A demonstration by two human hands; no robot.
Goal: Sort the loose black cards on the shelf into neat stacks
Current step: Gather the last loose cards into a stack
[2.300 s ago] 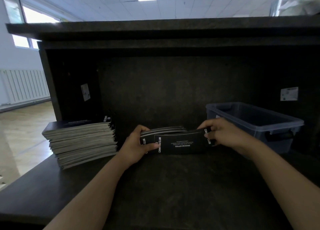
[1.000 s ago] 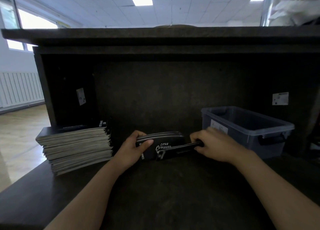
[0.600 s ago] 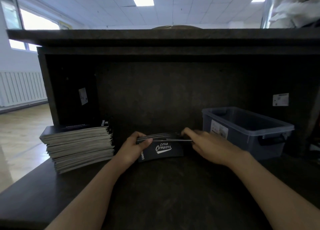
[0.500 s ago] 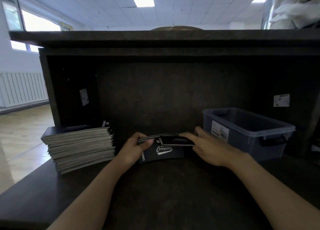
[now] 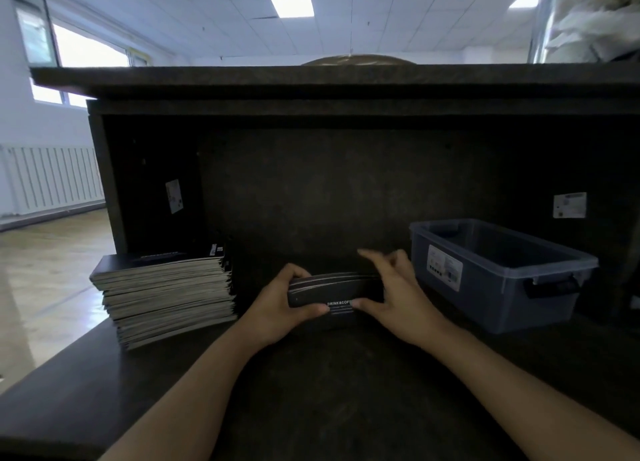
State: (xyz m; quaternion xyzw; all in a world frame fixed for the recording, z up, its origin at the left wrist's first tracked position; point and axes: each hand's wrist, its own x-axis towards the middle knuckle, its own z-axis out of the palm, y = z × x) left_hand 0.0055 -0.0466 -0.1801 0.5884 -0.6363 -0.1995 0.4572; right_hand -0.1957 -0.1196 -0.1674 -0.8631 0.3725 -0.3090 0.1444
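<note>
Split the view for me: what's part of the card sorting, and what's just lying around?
Part of the job:
- card bundle, gripped by the left hand, with the thumb of the right hand on its front
- tall stack on the left
- shelf under both

Lying about:
- blue plastic bin on the right
- white sticker on the back wall
- side-wall sticker

The dark mottled board shelf (image 5: 311, 384) lies in deep shadow. Beyond its left end, daylight burns white through the tall glass window (image 5: 90, 50). A square white ceiling light panel (image 5: 292, 5) glows overhead. The fingers (image 5: 374, 255) of the right hand (image 5: 398, 304) smear with motion blur, and wide-angle distortion bends lines near the edges.
</note>
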